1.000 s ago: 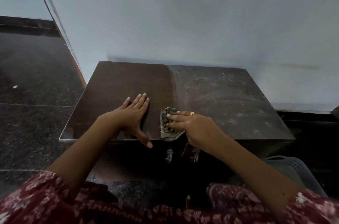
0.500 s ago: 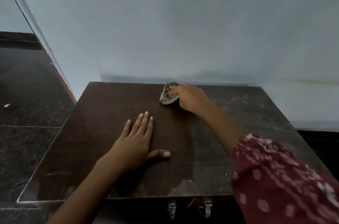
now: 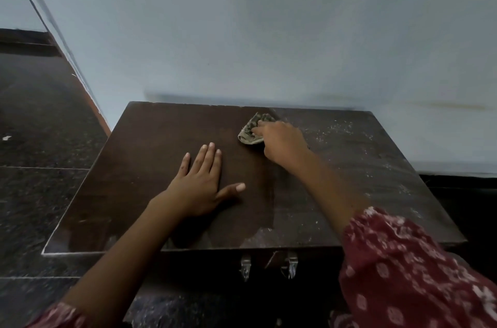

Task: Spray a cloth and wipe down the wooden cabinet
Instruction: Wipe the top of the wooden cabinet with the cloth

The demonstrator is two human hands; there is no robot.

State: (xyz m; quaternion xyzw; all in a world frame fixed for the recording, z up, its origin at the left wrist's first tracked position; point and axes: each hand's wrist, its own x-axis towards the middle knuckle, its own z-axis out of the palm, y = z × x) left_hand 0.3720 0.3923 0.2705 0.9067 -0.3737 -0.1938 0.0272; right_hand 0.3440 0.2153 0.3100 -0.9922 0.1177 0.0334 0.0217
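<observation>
The wooden cabinet (image 3: 150, 166) has a flat, rectangular top of dark brown grained wood, its back edge against a pale blue-grey wall (image 3: 269, 32). The part of the top left of the cloth (image 3: 252, 130) looks dark and smooth; the part to its right is dull, speckled with pale dust and crumbs. The cloth is a small, crumpled, olive-and-tan wad lying on the cabinet top near the back edge, about midway along it. Two small metal latches (image 3: 269, 267) hang from the cabinet's front face, and dark speckled stone floor (image 3: 40, 112) spreads to the cabinet's left.

Compared with half a second ago, the cloth and both hands sit at much the same spots on the top; a second ago the cloth was at the front edge.

The right hand (image 3: 282, 145) reaches far across the cabinet, arm extended, fingers curled down over the cloth and pressing it to the wood. The left hand (image 3: 201, 182) lies palm-down and flat on the cleaner wood nearer the front, fingers together, thumb splayed right, holding nothing. A maroon floral sleeve (image 3: 403, 274) covers the right upper arm.
</observation>
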